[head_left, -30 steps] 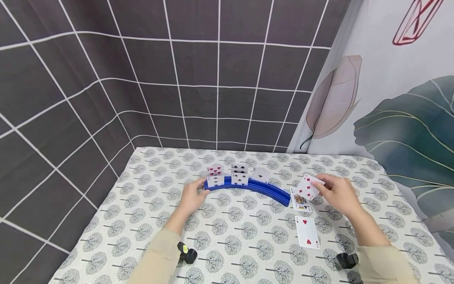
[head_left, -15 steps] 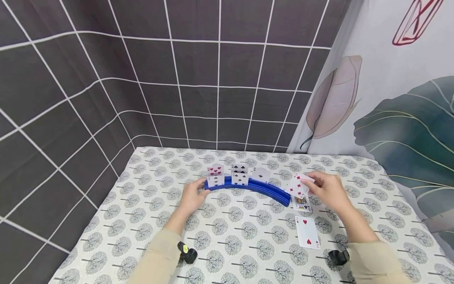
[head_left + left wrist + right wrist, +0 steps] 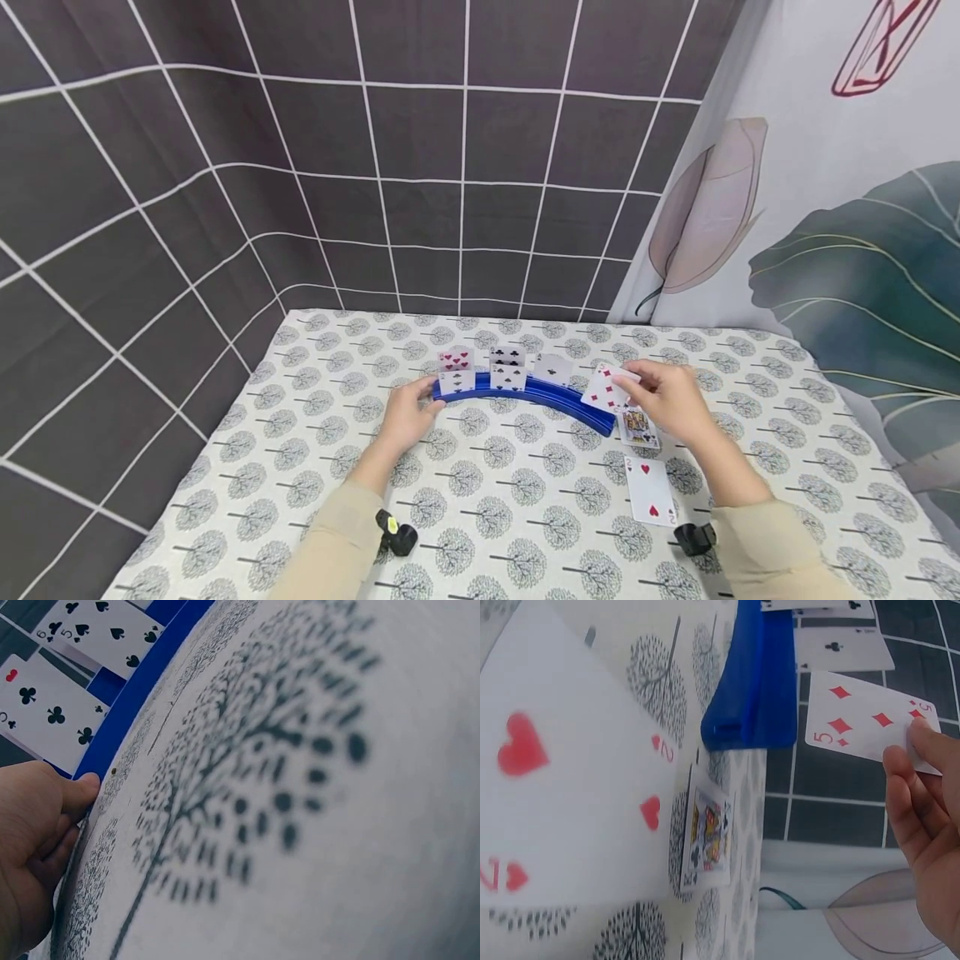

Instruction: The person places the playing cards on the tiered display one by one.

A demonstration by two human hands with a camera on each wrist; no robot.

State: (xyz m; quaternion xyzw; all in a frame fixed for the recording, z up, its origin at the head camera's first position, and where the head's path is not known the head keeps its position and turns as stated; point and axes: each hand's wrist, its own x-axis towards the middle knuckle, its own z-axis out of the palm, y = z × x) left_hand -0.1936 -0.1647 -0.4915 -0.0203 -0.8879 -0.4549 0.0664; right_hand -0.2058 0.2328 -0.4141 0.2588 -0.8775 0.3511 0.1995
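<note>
My left hand grips the left end of a blue curved card holder, thumb on its near side. My right hand pinches the five of diamonds by a corner, tilted above the holder's right part. In the holder's left part stand a clubs card and, behind it, a hearts card. The five of spades stands in the middle, before a six in black. Farther right, another clubs card leans in the back. Whether the five of diamonds touches the holder, I cannot tell.
A king of clubs lies face up by the holder's right end. Nearer me is the two of hearts, also face up. A tree-patterned cloth covers the table, with a dark tiled-pattern curtain behind it.
My right hand has carried the five of diamonds leftward, from over the king of clubs to over the holder's right part. The left hand has stayed at the holder's end.
</note>
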